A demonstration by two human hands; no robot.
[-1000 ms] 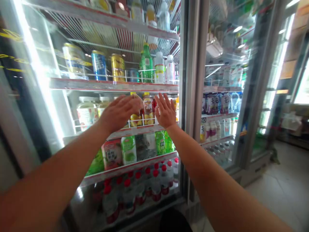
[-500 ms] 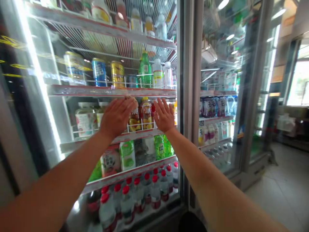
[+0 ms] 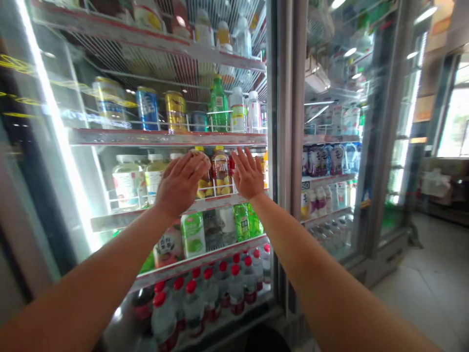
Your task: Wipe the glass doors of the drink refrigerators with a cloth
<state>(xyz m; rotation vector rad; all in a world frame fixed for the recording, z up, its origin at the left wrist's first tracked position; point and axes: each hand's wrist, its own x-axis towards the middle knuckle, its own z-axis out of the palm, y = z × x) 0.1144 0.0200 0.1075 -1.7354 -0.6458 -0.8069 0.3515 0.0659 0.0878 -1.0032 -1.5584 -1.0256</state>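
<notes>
My left hand [image 3: 181, 183] is in front of the middle shelf, its fingers slanting up and to the right. Beneath its fingertips pokes out the edge of a pale, patterned cloth [image 3: 202, 159], pressed under the hand; most of it is hidden. My right hand [image 3: 249, 177] stands a little to the right, fingers stretched and slightly apart, with nothing visible in it. Between the hands shows a dark tea bottle [image 3: 222, 171] with a yellow cap, behind the shelf's wire rail. Whether my palms touch glass I cannot tell.
Drinks fill the lit refrigerator: cans like the blue can [image 3: 147, 108], a green bottle [image 3: 219, 105], a green carton [image 3: 193, 234], and several red-capped bottles [image 3: 236, 291] at the bottom. A metal door frame [image 3: 287, 146] rises at the right, beside a second glass-fronted cooler [image 3: 330, 195].
My left hand has shifted slightly down and to the right, with the cloth under its fingers. My right hand has stayed nearly in place. The view has moved a little.
</notes>
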